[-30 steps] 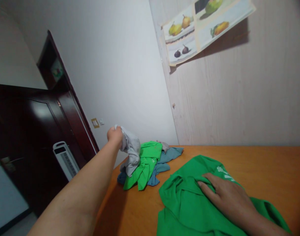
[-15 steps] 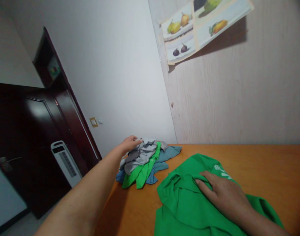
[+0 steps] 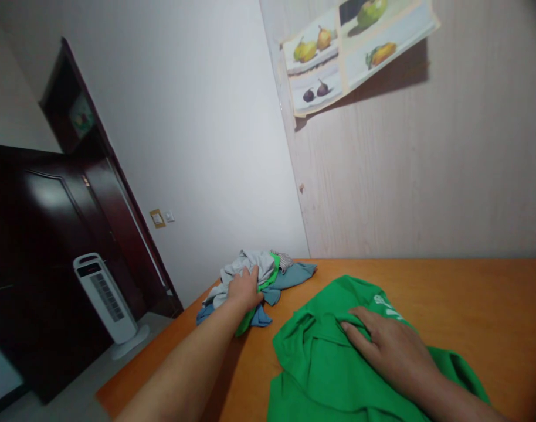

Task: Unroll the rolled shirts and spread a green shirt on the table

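My left hand reaches across the orange table and rests on a small heap of clothes at its far left corner. Its fingers lie loosely over a grey garment on top of the heap. Under the grey one show a bright green piece, a blue piece and a bit of striped cloth. My right hand lies flat, fingers stretched out, on a crumpled green shirt with white print, spread on the near part of the table.
A white tower fan stands on the floor left of the table, in front of a dark wooden door. A fruit poster hangs loose on the pale wall behind the table.
My left hand held the grey garment up above the heap, let it drop onto the heap, and now rests on it, drawn back a little. My right hand stayed on the green shirt.
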Motion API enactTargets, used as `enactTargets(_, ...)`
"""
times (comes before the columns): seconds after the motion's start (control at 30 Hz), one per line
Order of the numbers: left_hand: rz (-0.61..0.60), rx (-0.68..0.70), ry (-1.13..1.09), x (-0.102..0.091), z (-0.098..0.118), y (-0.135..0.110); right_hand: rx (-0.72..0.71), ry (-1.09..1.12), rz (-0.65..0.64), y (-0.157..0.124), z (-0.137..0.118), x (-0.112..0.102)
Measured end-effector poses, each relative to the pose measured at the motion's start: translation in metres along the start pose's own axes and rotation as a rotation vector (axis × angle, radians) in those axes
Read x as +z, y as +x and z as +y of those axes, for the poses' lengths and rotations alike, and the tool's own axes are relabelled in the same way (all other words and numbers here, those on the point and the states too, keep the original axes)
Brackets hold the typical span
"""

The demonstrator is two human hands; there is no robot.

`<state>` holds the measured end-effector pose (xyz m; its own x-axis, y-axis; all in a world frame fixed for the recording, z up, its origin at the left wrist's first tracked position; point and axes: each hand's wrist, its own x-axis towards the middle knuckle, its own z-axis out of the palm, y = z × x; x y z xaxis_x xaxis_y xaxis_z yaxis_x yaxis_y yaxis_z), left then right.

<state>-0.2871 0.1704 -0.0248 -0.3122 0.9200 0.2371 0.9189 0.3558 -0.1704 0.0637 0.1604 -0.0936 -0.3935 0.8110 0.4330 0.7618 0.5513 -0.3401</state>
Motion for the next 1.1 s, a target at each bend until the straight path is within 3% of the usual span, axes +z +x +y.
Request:
enactTargets(0.3, 0.027, -0.020, 0.019, 0.002, -0.008, 0.019, -0.012, 0.017, 0.020, -0.001, -0.003, -0.001)
enactTargets(0.63, 0.044, 0.027, 0.004, 0.002, -0.011, 0.008, 0.002, 0.030, 0.045, -0.001, -0.003, -0.002)
enactTargets(0.77, 0.141, -0.013, -0.054, -0.003, 0.004, -0.006, 0.015, 0.086, 0.020, 0.001, -0.002, -0.003)
enactTargets(0.87, 0.256, 0.097, -0.305, -0.015, 0.028, -0.026, 0.093, 0.236, 0.057, 0.006, 0.004, -0.004)
enactTargets(0.9, 0.210, 0.188, -0.450, -0.020, 0.037, -0.034, 0.119, 0.326, 0.092, 0.008, 0.007, -0.006)
enactTargets(1.0, -0.144, 0.492, -0.814, -0.031, 0.060, -0.059, 0.212, 0.681, 0.209, 0.016, 0.017, -0.013)
enactTargets(1.07, -0.277, 0.572, -0.893, -0.033, 0.070, -0.070, 0.362, 0.913, 0.261, 0.020, 0.027, -0.019)
enactTargets(1.1, -0.276, 0.548, -0.939, -0.032, 0.073, -0.072, 0.462, 1.005, 0.291, 0.022, 0.033, -0.023)
